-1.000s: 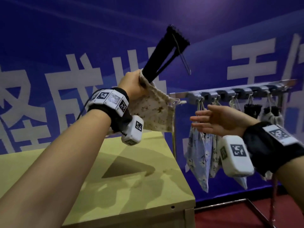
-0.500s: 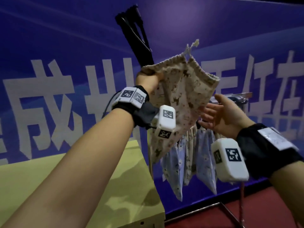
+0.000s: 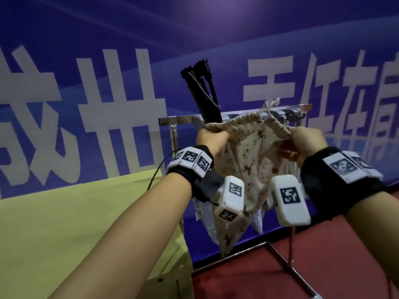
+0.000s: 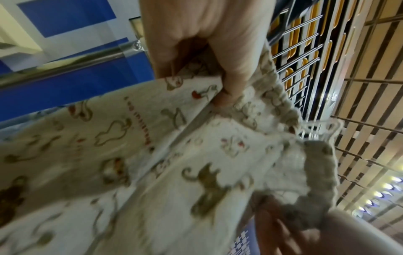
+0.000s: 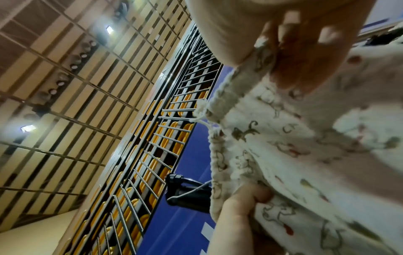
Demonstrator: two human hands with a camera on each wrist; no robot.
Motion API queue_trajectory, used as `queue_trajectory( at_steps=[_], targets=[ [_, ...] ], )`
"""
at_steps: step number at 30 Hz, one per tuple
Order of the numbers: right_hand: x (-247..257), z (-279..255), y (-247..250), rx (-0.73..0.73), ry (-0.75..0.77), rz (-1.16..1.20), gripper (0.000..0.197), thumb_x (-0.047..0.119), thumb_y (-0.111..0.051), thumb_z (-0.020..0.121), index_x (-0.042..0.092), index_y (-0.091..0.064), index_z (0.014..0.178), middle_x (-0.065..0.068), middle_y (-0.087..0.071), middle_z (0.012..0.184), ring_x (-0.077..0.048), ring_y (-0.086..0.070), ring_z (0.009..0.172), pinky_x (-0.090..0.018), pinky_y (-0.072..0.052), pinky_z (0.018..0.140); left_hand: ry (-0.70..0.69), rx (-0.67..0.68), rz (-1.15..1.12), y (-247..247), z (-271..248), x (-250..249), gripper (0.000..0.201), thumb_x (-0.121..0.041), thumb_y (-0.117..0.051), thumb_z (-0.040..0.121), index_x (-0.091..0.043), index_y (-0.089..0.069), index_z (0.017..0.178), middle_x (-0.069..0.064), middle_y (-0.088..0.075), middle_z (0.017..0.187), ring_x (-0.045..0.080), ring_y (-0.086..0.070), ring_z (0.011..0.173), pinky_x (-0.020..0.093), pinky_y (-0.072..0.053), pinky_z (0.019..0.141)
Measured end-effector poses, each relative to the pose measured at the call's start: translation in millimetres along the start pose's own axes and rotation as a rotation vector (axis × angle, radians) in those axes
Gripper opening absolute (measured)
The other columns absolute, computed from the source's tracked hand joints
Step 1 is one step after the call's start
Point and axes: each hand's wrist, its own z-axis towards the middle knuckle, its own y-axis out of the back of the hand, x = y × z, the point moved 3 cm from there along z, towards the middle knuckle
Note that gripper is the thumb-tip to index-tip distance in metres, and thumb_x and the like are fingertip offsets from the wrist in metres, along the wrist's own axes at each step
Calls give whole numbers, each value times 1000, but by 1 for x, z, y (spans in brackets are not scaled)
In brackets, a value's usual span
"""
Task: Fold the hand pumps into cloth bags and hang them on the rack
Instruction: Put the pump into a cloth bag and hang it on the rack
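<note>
A cream cloth bag (image 3: pixel 244 167) printed with small animals hangs between my hands in front of the rack. My left hand (image 3: pixel 212 139) grips the bag's left rim together with the black hand pump (image 3: pixel 203 93), whose upper half sticks up out of the mouth. My right hand (image 3: pixel 302 143) pinches the bag's right rim. The drawstring (image 3: pixel 268 104) stands up from the gathered rim. In the left wrist view my left hand (image 4: pixel 218 65) clamps the bag (image 4: pixel 152 163). In the right wrist view my right hand (image 5: pixel 301 57) holds the rim of the bag (image 5: pixel 294 146); the pump's end (image 5: pixel 187 193) shows beyond.
The metal rack (image 3: pixel 233 117) with its hook rail stands behind the bag; other filled bags (image 3: pixel 257 221) hang on it. A yellow-green table (image 3: pixel 75 223) lies at lower left. A blue banner wall fills the background, with red floor (image 3: pixel 280 275) under the rack's foot bar.
My right hand has gone from open beside the bag to pinching its right rim. The bag and pump have dropped lower and now hang spread between both hands.
</note>
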Motion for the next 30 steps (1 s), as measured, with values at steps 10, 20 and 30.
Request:
queue_trajectory(
  at_steps=[10,20,30],
  targets=[
    [-50,5,-26,198,-176,-184,10,-3,-47,93,-2,-55,98,-18,-59,71,-21,-60,41,-30,-53,40,42,264,-108,17,-20,47,39,-16,-67,74,1,-58,108,16,-64,98,20,-62,78,25,-54,63],
    [-109,19,-23,231,-215,-398,23,-5,-49,91,7,-54,72,-11,-58,78,-21,-58,67,-28,-56,54,121,176,-163,48,-20,95,24,-3,-55,84,-11,-58,61,-1,-60,52,13,-55,49,25,-43,56],
    [-146,39,-12,137,-40,-741,25,3,-32,97,8,-56,105,-8,-46,65,-21,-43,52,-13,-32,25,40,293,-186,56,-21,112,33,1,-53,67,-17,-70,89,-2,-68,79,10,-63,74,23,-53,68]
  ],
)
